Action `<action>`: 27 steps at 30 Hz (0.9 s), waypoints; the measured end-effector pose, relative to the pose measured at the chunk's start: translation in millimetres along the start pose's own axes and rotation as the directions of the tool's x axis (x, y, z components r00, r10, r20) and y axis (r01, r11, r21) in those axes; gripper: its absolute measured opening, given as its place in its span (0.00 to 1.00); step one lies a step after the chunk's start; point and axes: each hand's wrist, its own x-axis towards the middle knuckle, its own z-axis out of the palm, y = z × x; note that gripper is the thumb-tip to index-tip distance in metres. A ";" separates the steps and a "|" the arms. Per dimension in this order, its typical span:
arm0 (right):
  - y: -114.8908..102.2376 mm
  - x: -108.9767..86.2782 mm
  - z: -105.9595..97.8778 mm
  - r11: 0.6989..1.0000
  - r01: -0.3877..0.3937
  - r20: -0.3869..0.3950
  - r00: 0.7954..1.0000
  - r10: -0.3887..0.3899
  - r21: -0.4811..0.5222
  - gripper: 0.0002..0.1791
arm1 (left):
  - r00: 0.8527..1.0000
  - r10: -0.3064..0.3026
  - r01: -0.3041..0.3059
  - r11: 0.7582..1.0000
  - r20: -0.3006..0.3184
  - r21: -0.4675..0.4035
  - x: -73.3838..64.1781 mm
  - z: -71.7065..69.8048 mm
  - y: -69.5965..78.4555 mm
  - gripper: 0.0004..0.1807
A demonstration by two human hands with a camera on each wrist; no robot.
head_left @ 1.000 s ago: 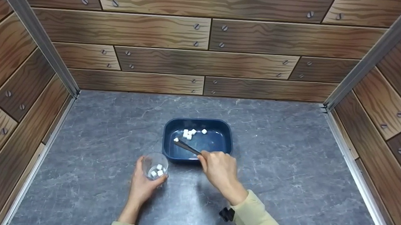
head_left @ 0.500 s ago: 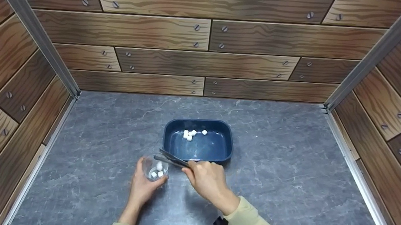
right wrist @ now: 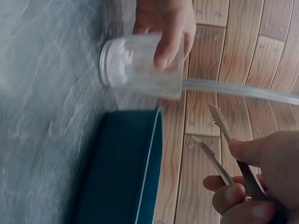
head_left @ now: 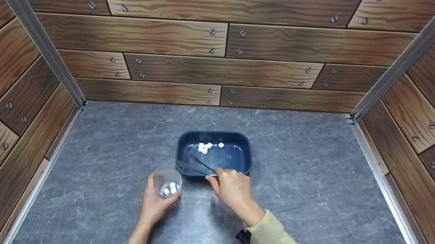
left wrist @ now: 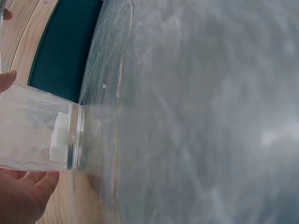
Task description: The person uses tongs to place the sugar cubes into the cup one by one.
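Observation:
My left hand [head_left: 153, 202] holds a clear plastic cup [head_left: 163, 175] upright on the grey marbled surface. Several white cubes [head_left: 172, 190] lie at the bottom of the cup. Metal tongs [head_left: 194, 170] with serrated tips are gripped by my right hand [head_left: 234, 190]; their arms are spread with nothing between them in the right wrist view. In the head view the tong tips overlap the left part of a dark blue tray [head_left: 248, 159]. Inside that tray, a cluster of white cubes [head_left: 203, 148] and a single cube [head_left: 221, 145] lie toward the back.
Wood-patterned walls [head_left: 175, 66] enclose the surface at the back and both sides. Grey metal posts [head_left: 397, 60] stand at the corners. The cup stands just in front of the tray's left corner.
The tongs carried a cube from the tray to the cup and let it go there. They have since moved back over the tray, arms spread. The left hand stays put.

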 end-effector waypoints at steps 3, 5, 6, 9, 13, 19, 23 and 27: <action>7.5 2.7 2.7 0.998 -0.062 0.033 0.997 0.063 -0.017 0.17 | 1.000 -0.017 0.017 1.000 0.003 0.006 -0.9 -0.3 -0.2 0.54; 12.3 4.3 4.8 0.994 -0.104 0.058 0.993 0.107 -0.038 0.18 | 1.000 -0.021 0.021 1.000 0.002 0.008 -1.5 -0.5 -0.2 0.54; 14.5 5.0 5.9 0.991 -0.124 0.071 0.989 0.127 -0.050 0.18 | 1.000 -0.019 0.019 1.000 0.000 0.011 -1.8 -0.3 -0.5 0.54; 20.3 7.2 8.7 0.982 -0.170 0.110 0.978 0.179 -0.082 0.19 | 1.000 -0.010 0.011 1.000 -0.008 0.014 -2.6 0.0 -1.1 0.54; 26.2 10.5 12.4 0.970 -0.211 0.160 0.960 0.228 -0.118 0.21 | 1.000 -0.008 0.008 1.000 -0.010 0.007 -3.4 0.3 -2.5 0.55; 34.4 17.7 18.8 0.953 -0.251 0.202 0.938 0.282 -0.168 0.21 | 1.000 0.000 0.000 1.000 -0.021 0.005 -2.2 0.4 -2.0 0.55; 39.6 24.0 21.5 0.946 -0.268 0.210 0.929 0.303 -0.181 0.20 | 1.000 0.002 -0.001 1.000 -0.019 0.005 -0.9 0.5 -0.1 0.55; 45.1 29.2 23.8 0.940 -0.274 0.224 0.921 0.318 -0.206 0.20 | 1.000 0.006 -0.006 1.000 -0.014 -0.002 0.9 1.3 1.3 0.55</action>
